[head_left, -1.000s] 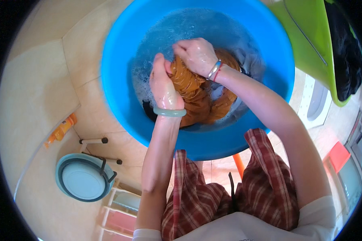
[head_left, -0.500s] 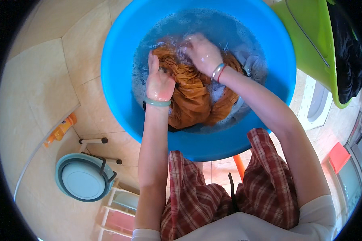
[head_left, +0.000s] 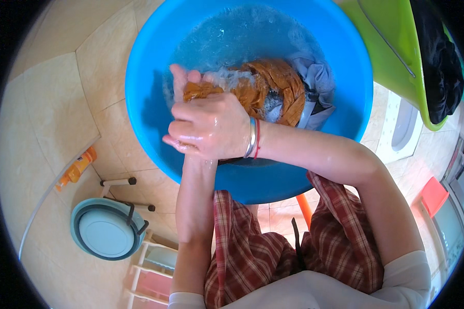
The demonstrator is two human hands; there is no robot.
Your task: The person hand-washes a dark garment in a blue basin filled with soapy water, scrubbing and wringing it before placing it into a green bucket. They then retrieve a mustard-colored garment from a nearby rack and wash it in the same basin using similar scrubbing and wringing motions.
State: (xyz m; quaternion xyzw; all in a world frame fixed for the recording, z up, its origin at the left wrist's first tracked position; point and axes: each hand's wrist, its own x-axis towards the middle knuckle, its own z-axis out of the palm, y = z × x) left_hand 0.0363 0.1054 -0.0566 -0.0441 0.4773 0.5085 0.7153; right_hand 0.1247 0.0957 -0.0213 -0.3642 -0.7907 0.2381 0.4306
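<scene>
A large blue basin (head_left: pixel 351 67) holds sudsy water and a wet orange-brown cloth garment (head_left: pixel 273 72). My left hand (head_left: pixel 179 85) is above the basin's left part, with a bunched fold of the brown cloth against its fingers. Across it lies my right hand (head_left: pixel 211 123), a closed fist beside the same fold; its grip on the cloth is partly hidden. The right fist covers most of my left palm and wrist. A pale grey-blue cloth (head_left: pixel 317 85) lies in the water to the right of the brown garment.
A green bucket (head_left: pixel 392 56) with dark cloth in it stands at the upper right. Beside it is a white fixture (head_left: pixel 401 126) on the floor. To the left are an orange bottle (head_left: pixel 77 167), a folding basin (head_left: pixel 105 232) and a white rack (head_left: pixel 139 273).
My right hand has come out of the water and moved left over my left hand, pulling part of the brown cloth along. The green bucket appears shifted slightly left in view.
</scene>
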